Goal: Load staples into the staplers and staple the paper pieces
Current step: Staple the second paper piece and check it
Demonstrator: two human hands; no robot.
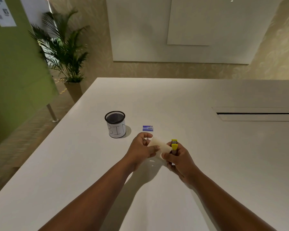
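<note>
Above the white table (190,100), my right hand (180,161) grips a small yellow stapler (174,145), its nose pointing away from me. My left hand (141,150) pinches a white paper piece (159,146) by its left end. The paper stretches across to the right hand, where its right end lies under my right thumb next to the stapler. A small blue staple box (147,128) lies on the table just beyond my hands.
A black mesh cup with a white label reading "BIN" (116,125) stands left of the staple box. A long cable slot (257,113) runs along the table's right side. A potted palm (65,52) and a green partition (15,72) stand off the table's left edge.
</note>
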